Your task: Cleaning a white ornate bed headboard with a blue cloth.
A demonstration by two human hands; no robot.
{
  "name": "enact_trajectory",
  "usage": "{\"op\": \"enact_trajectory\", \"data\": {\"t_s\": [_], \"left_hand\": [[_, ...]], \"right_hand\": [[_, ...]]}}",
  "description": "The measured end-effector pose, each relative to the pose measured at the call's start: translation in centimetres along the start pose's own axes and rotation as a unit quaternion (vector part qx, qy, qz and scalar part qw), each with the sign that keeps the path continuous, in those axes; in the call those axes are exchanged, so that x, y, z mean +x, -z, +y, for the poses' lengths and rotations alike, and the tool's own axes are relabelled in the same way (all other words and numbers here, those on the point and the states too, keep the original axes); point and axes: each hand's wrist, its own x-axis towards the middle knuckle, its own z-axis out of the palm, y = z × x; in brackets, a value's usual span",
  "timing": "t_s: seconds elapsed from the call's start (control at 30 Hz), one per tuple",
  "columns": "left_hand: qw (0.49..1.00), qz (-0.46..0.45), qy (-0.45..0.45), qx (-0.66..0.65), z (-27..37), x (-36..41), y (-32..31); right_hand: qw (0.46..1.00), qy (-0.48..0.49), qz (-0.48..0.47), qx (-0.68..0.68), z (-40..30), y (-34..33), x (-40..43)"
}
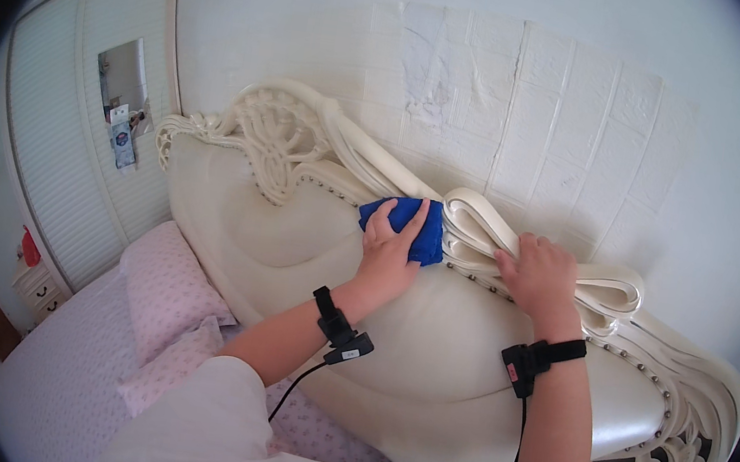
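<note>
Under the spread fingers of my left hand (392,251) lies a folded blue cloth (428,239), pressed against the carved frame of a cream bed headboard (379,162), just left of its looped bow ornament (480,217). My right hand (541,275) is closed over the middle of that bow, its thumb on the front and its fingers over the top edge. Below both hands spreads the headboard's padded panel (454,340), edged with metal studs. Each wrist wears a black strap with a small cabled device.
A wall with white brick-pattern panels (546,114), partly peeling, stands behind the headboard. Pink floral pillows (166,288) rest on the bed (67,345). At left are a louvred wardrobe door (40,103) with a mirror (125,76) beside it, and a small drawer cabinet (43,290).
</note>
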Motion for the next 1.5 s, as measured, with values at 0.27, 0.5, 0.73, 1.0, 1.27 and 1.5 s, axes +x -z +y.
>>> {"op": "enact_trajectory", "data": {"t_s": [0.27,0.5,0.73,1.0,1.27,1.5], "left_hand": [[0.998,0.032,-0.041,-0.046,1.2,0.3,0.0],[0.994,0.083,-0.065,-0.008,-2.2,1.4,-0.8],[0.993,0.115,-0.038,0.005,-8.7,3.6,0.2],[0.989,0.131,-0.017,0.068,-19.7,7.3,1.2],[0.969,0.053,0.021,0.239,-16.8,6.6,0.9],[0.998,0.015,-0.033,0.059,-8.3,2.6,3.0]], "right_hand": [[1.000,0.000,-0.005,-0.017,0.1,-0.1,-0.1],[0.999,-0.007,-0.030,-0.034,-0.2,0.4,0.0],[0.999,-0.001,-0.014,-0.035,0.2,-0.1,-0.2],[1.000,0.014,0.024,0.001,0.0,-0.2,0.0],[0.999,-0.019,-0.026,-0.004,-0.3,0.3,0.1],[0.999,-0.004,0.023,-0.029,0.3,-0.4,-0.5]]}}
